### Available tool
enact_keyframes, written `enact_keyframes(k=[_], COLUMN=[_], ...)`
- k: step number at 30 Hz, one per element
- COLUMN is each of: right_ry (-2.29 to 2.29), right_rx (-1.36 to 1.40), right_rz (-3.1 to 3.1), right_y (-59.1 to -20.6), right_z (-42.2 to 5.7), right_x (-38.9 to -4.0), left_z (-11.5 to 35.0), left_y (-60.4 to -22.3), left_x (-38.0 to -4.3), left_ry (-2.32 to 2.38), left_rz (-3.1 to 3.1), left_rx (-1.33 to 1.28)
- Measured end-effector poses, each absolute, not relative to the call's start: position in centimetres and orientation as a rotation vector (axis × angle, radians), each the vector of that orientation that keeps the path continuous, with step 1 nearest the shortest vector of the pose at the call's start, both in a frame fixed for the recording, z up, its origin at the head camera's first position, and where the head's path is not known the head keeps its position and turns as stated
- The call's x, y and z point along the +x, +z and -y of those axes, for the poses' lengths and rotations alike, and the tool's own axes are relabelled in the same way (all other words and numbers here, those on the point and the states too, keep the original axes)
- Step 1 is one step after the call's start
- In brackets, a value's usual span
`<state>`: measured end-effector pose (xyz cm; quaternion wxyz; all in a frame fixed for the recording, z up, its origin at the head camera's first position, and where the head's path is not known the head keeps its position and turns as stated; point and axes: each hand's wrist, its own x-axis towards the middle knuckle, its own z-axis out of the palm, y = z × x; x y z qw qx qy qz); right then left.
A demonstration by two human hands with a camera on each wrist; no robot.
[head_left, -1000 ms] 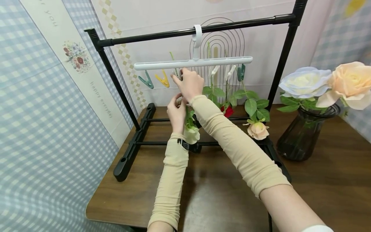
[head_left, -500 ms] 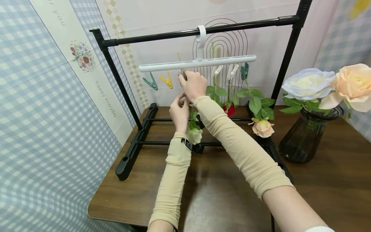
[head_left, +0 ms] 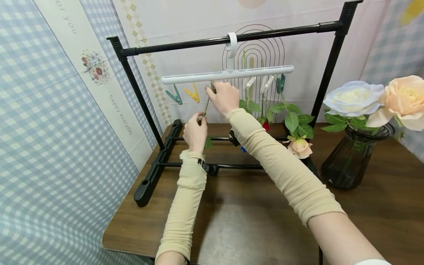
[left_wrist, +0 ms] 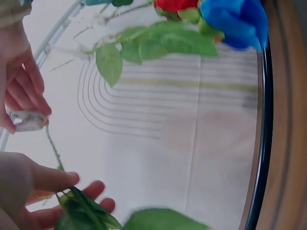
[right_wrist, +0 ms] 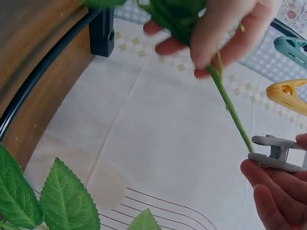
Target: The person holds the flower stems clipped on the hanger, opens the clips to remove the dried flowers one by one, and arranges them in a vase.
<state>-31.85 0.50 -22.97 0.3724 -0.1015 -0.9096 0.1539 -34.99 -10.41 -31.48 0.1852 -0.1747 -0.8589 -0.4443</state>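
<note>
Above the wooden worktop (head_left: 232, 228), a green stem (right_wrist: 230, 108) slants up to a grey clip (right_wrist: 278, 152). The left hand (head_left: 195, 134) pinches the stem, apparently for steadiness; the right hand (head_left: 225, 97) pinches the clip below the white hanger (head_left: 228, 74), probably to spread it.

White cloth strip (head_left: 106, 89): "happy everyday"; higher, apparently "or you".
</note>
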Motion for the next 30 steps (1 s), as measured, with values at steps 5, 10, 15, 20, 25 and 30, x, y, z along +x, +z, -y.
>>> enact_keyframes(k=[5, 10, 15, 20, 25, 30], right_ry=[0.349, 0.32, 0.327, 0.347, 0.332, 0.323], right_rx=[-0.232, -0.207, -0.205, -0.201, -0.197, -0.195], right_rz=[2.329, 2.341, 2.369, 2.405, 2.415, 2.406], right_y=[-22.7, -22.4, -22.3, -22.3, -22.7, -22.7], right_z=[-0.4, -0.2, 0.0, 0.0, -0.1, -0.4], right_x=[-31.6, -31.1, -30.4, -30.0, -30.0, -29.9], left_z=[12.0, 13.1, 13.4, 12.9, 12.4, 11.6], left_y=[-31.4, -31.8, -32.5, -33.1, -34.1, -35.0], left_x=[-35.3, -34.8, -32.8, -30.5, -28.3, -27.1], left_ry=[-1.063, -0.856, -0.622, -0.455, -0.268, -0.17], left_rz=[2.547, 2.542, 2.427, 2.301, 2.147, 1.946], left_rx=[-0.459, -0.533, -0.714, -0.861, -0.989, -1.088])
